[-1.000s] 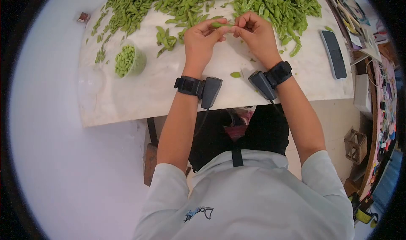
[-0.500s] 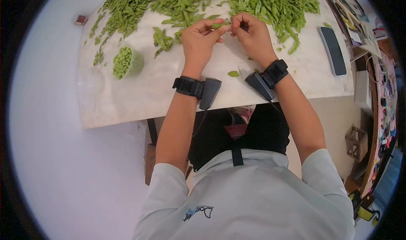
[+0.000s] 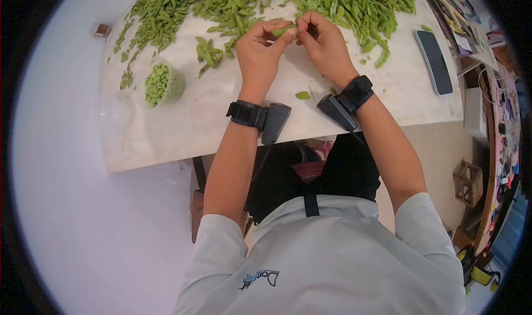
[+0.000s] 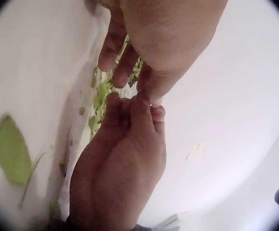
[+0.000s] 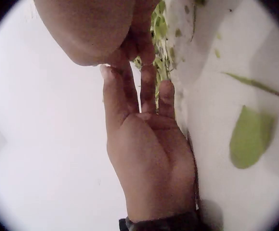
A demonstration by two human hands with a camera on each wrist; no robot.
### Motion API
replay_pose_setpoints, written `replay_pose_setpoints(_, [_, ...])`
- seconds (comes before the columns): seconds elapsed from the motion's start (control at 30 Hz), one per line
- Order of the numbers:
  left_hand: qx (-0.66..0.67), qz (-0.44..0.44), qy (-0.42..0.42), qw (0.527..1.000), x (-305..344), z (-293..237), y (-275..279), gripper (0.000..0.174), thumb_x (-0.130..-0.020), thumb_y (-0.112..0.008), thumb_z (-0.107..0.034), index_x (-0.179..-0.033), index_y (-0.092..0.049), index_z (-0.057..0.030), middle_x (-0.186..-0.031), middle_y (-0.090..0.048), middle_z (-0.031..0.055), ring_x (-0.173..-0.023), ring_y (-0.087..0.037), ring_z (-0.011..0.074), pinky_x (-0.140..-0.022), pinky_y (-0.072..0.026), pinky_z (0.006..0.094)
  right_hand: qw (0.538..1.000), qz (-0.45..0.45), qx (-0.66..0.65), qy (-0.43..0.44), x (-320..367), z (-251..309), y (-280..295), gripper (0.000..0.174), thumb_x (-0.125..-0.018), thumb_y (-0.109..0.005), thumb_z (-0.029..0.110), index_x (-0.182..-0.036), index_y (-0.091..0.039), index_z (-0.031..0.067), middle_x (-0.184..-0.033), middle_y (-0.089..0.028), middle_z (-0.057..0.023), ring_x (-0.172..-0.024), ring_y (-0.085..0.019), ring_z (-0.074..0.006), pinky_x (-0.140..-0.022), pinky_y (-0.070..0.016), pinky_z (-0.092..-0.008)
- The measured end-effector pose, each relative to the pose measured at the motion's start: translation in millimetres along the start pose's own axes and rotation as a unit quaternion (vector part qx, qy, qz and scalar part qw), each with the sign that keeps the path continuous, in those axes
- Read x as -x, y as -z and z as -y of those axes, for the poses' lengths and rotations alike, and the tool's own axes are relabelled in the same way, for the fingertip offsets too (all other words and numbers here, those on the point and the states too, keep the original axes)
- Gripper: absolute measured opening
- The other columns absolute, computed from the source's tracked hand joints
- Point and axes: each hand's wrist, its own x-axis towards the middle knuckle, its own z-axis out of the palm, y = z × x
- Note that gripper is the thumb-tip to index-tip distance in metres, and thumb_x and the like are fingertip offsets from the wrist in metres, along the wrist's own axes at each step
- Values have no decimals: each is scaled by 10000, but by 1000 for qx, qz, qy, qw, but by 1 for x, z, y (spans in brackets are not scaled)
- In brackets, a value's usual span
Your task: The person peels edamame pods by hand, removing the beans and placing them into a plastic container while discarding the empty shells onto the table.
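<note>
Thumb and fingers of my left hand (image 3: 259, 57) hold a green soybean pod (image 3: 280, 31) in the head view. My right hand (image 3: 327, 44) meets it from the other side, thumb and forefinger pinching at the pod's end. In the left wrist view, my left hand (image 4: 168, 36) comes from above and my right hand (image 4: 120, 163) from below, their fingertips together. The right wrist view shows my left hand (image 5: 149, 154) below and my right hand (image 5: 96, 29) above; the pod is hidden there by fingers. Below the hands lies a loose, flat green piece (image 3: 302, 95).
A clear cup (image 3: 177, 83) of shelled green beans stands at the left of the white table (image 3: 160, 143). Pods are heaped along the back (image 3: 166, 21), with flatter, paler ones (image 3: 360, 10) behind the right hand. A small cluster of pods (image 3: 209, 54) lies beside the left hand. A phone (image 3: 435, 65) lies far right.
The right hand has moved a little left and the fingertips of both hands have come slightly closer around the pod. The table and its things have shifted slightly left in the head view.
</note>
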Motion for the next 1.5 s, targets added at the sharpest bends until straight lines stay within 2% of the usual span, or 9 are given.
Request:
replay_pose_setpoints(0.07, [37,11,37,999,-1,0,1,161,-816,-683,-43,-950,-608,6,-1027,-664,116,-738,-626,106,-583,-517,224,999,7,-46,-6,-3,2,0,73,-856,-563,32,-875,-492,34,-759,-550,-49,-653,-527,-123,-601,-448,-260])
replay_pose_setpoints(0.17, [58,28,-14,998,-1,-5,-1,163,-828,-657,-21,-975,-588,-5,-1031,-663,117,-772,-629,112,-600,-516,223,988,10,-145,-45,-3,9,2,85,-863,-568,22,-881,-485,32,-779,-546,-26,-649,-534,-100,-586,-461,-241])
replay_pose_setpoints(0.33, [47,44,5,998,-1,-8,2,163,-830,-646,-2,-980,-583,-8,-930,-661,84,-705,-599,92,-579,-480,210,975,14,-205,-83,-4,14,7,121,-859,-595,24,-895,-480,35,-769,-525,-9,-600,-515,-75,-534,-456,-227])
replay_pose_setpoints(0.57, [-15,28,28,999,2,-13,1,188,-835,-651,-23,-1005,-570,-28,-705,-555,-13,-600,-501,53,-540,-412,184,978,42,-183,-95,-3,15,6,98,-877,-579,41,-921,-491,45,-779,-522,6,-593,-493,-51,-506,-418,-209])
replay_pose_setpoints(0.87, [11,51,-8,999,0,0,0,178,-874,-624,-73,-1014,-517,-51,-767,-539,-19,-620,-436,31,-511,-332,176,982,55,-151,-97,-2,12,5,63,-893,-540,46,-946,-506,42,-829,-523,19,-651,-481,-39,-536,-398,-201])
replay_pose_setpoints(0.97, [7,59,5,998,0,0,0,199,-872,-625,-61,-1013,-491,-15,-855,-548,17,-679,-464,51,-586,-377,195,985,55,-132,-100,-2,14,4,56,-894,-534,45,-943,-508,39,-837,-526,16,-665,-486,-46,-555,-407,-208])
replay_pose_setpoints(1.17, [12,54,-42,998,-4,15,1,224,-865,-642,-95,-1024,-504,-17,-835,-540,-7,-667,-468,45,-581,-374,190,989,50,-95,-102,-2,15,3,51,-893,-540,52,-927,-507,33,-816,-529,7,-674,-493,-53,-580,-418,-215])
replay_pose_setpoints(1.33, [-9,45,17,999,-2,-2,3,204,-855,-639,-61,-1051,-582,-43,-780,-589,5,-636,-520,50,-548,-405,184,995,13,-65,-72,-4,14,6,95,-875,-587,77,-942,-546,24,-825,-572,-3,-680,-520,-68,-577,-441,-217])
replay_pose_setpoints(1.5, [13,25,37,999,2,-8,3,213,-832,-665,-67,-1041,-638,-41,-763,-617,18,-603,-541,64,-546,-422,193,991,30,-113,-60,-5,10,10,160,-868,-624,118,-998,-618,26,-894,-631,-20,-691,-558,-71,-543,-487,-219])
